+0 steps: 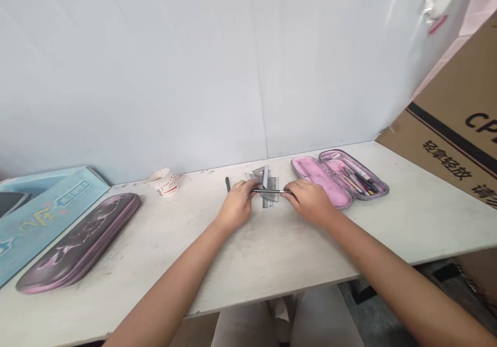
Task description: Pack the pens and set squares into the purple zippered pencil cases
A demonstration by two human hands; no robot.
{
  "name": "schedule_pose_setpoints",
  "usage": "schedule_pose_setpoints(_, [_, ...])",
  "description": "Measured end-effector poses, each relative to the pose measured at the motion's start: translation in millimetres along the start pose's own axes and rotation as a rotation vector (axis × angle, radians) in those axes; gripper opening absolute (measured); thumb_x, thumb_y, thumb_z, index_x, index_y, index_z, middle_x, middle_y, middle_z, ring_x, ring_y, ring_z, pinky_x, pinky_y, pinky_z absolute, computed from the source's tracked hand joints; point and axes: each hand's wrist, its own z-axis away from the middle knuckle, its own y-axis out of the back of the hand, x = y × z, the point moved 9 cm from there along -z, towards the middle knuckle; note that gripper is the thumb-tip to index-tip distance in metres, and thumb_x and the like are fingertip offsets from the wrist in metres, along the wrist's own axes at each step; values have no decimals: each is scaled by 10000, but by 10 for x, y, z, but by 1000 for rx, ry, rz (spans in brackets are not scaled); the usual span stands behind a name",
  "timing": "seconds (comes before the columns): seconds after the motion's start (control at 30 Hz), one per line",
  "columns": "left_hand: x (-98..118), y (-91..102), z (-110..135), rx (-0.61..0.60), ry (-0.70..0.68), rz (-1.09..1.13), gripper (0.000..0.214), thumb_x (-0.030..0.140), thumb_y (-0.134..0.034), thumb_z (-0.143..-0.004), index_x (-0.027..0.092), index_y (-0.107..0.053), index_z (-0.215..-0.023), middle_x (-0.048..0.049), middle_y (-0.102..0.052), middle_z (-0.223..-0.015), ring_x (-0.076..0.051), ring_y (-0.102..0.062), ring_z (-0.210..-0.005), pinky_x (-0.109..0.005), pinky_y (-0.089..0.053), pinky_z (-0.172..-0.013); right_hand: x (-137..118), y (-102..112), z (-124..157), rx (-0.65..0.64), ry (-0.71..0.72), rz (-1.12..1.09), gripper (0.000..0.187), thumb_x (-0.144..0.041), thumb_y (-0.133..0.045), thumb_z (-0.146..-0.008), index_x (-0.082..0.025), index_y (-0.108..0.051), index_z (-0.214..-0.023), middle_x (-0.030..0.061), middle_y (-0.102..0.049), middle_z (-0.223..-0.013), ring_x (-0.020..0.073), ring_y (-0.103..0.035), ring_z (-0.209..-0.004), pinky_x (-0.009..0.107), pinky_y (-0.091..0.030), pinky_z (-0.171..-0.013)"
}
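Note:
A slim dark pen point(267, 191) runs level between my two hands above the table. The fingers of my left hand point(237, 202) pinch its left end, and my right hand point(310, 198) grips the other end, where a silvery part shows. Beneath and behind the pen, grey see-through set squares and a ruler point(271, 181) lie in an overlapping pile. A short black stick-like object point(227, 184) is just beyond my left hand; its kind is unclear. To the right of my right hand, an open pink-lined pencil case point(355, 173) holds several pens.
A closed dark pencil case point(79, 243) and a light blue box point(50, 210) lie on the left of the white table point(163, 264). Near the wall stands a paper cup point(163, 182). A large cardboard carton point(446, 114) rises at the right.

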Motion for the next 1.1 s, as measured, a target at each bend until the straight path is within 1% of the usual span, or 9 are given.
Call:
schedule_pose_setpoints(0.13, [647,-134,-313,37,-178,-92,373,195,-369,-870,196,-454,-1234,-77,-460,-1326,-230,-344,-1247,-433,-282,-1037,485,375,230,137,-113,128,315,-362,-352,-908,-185,-606,-851,81,-655,-853,215,-548,-848,315,-363,-698])
schedule_pose_setpoints(0.27, [1137,-545,-587,-27,-205,-89,392,298,-414,-865,194,-448,-1241,-99,-338,-1412,-260,-279,-1284,-465,-284,-1027,1111,687,564,296,-390,305,329,-334,-350,-895,-155,-619,-836,119,-645,-806,250,-517,-838,356,-358,-727])
schedule_pose_setpoints(0.4, [1428,-1000,-662,-184,-214,-67,354,371,-408,-864,183,-516,-1144,-118,-398,-1349,-272,-321,-1252,-470,-324,-989,1425,624,742,207,-474,436,339,-324,-365,-882,-134,-641,-829,144,-635,-794,267,-497,-847,386,-346,-730])
schedule_pose_setpoints(0.5, [1461,-1038,-634,-194,-236,-84,339,380,-400,-868,193,-521,-1123,-107,-419,-1324,-260,-338,-1236,-452,-320,-993,1492,571,755,142,-507,471,353,-338,-379,-872,-121,-658,-849,162,-617,-850,269,-478,-880,395,-330,-751])
schedule_pose_setpoints(0.63, [1064,-712,-596,-99,-125,-181,336,371,-387,-874,204,-509,-1138,-95,-440,-1291,-248,-362,-1207,-421,-333,-978,1361,535,567,90,-496,441,371,-353,-368,-873,-124,-651,-942,151,-585,-942,271,-440,-954,386,-308,-795])
schedule_pose_setpoints(0.73, [503,-372,-483,-38,78,-335,321,356,-381,-873,194,-516,-1115,-102,-459,-1252,-249,-405,-1156,-404,-360,-938,1047,435,293,56,-393,381,367,-343,-350,-879,-138,-645,-956,146,-566,-973,272,-422,-979,381,-304,-810])
schedule_pose_setpoints(0.87, [-273,-1,-137,-37,395,-572,374,356,-442,-828,105,-526,-1092,-176,-491,-1152,-293,-446,-1097,-413,-381,-893,461,216,-73,29,-234,295,353,-326,-345,-884,-145,-644,-931,143,-553,-987,266,-410,-1001,376,-301,-833])
schedule_pose_setpoints(1.0, [-828,83,224,-158,599,-464,355,295,-458,-799,43,-575,-1020,-243,-520,-1113,-342,-484,-1078,-447,-378,-881,-43,-31,-320,2,-157,214,333,-312,-353,-886,-151,-641,-935,135,-554,-1012,257,-410,-1018,367,-303,-850])
schedule_pose_setpoints(1.1, [-997,87,343,-209,623,-314,321,276,-412,-807,46,-617,-896,-251,-583,-1014,-347,-553,-977,-445,-413,-806,-308,-206,-424,-32,-144,157,325,-306,-359,-884,-152,-637,-955,135,-558,-1035,255,-414,-1032,364,-312,-854])
